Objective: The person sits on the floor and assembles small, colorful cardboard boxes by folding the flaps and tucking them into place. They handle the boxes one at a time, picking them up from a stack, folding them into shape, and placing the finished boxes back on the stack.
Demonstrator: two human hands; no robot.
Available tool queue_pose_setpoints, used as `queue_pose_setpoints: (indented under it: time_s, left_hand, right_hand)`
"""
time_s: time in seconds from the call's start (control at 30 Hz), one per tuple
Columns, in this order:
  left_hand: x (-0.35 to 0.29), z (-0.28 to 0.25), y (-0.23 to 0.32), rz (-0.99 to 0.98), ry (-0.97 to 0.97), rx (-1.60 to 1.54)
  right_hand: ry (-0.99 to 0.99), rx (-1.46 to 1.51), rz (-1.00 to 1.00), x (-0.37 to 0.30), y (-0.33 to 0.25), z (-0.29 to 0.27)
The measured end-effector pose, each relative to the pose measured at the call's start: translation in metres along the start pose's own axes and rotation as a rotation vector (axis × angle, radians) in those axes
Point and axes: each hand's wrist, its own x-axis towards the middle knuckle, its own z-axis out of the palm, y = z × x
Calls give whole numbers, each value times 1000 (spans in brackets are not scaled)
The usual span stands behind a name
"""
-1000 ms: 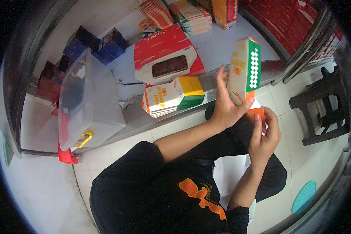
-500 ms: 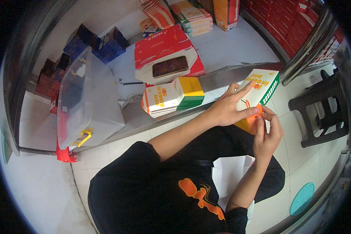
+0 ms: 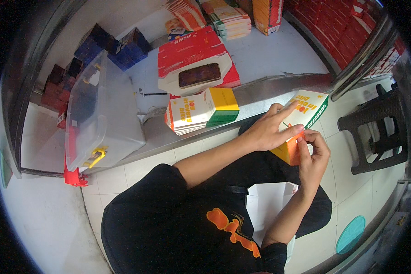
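Note:
A folded paper carton (image 3: 301,108), white on top with a green side and an orange and yellow end, is held above my knees. My left hand (image 3: 273,129) lies over its top with the fingers spread forward and the thumb at the orange end, gripping it. My right hand (image 3: 314,150) pinches the orange end with thumb and fingertips; part of that end is hidden behind the fingers. An open white carton (image 3: 266,206) rests on my lap, partly covered by my right forearm.
A stack of nested cartons (image 3: 198,109) lies along the bench edge. Behind it a phone (image 3: 199,75) rests on flat red cartons (image 3: 192,48). To the left stands a clear plastic bin (image 3: 107,114); to the right, a dark plastic stool (image 3: 374,128). A teal disc (image 3: 350,234) is on the floor.
The carton has tilted and dropped a little, and more of its orange end shows. Both hands keep their hold on it, the right fingers shifting slightly at the orange end.

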Motion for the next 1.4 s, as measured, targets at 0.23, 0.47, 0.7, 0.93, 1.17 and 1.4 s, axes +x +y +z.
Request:
queue_pose_setpoints:
  time_s: [0.23, 0.47, 0.7, 0.93, 1.17, 1.4]
  left_hand:
    - [8, 4, -9, 130, 60, -30]
    - [3, 2, -8, 152, 13, 3]
    - [7, -6, -5, 233, 53, 8]
    - [2, -4, -1, 210, 98, 14]
    - [8, -8, -7, 239, 153, -260]
    - [9, 9, 6, 14, 29, -712]
  right_hand:
    - [87, 285, 149, -1, 6, -2]
    - [70, 256, 112, -2, 8, -5]
    - [-83, 550, 268, -2, -7, -14]
    - [24, 459, 211, 0, 0, -3]
    - [60, 203, 139, 1, 5, -23]
    - [174, 436, 15, -7, 27, -16]
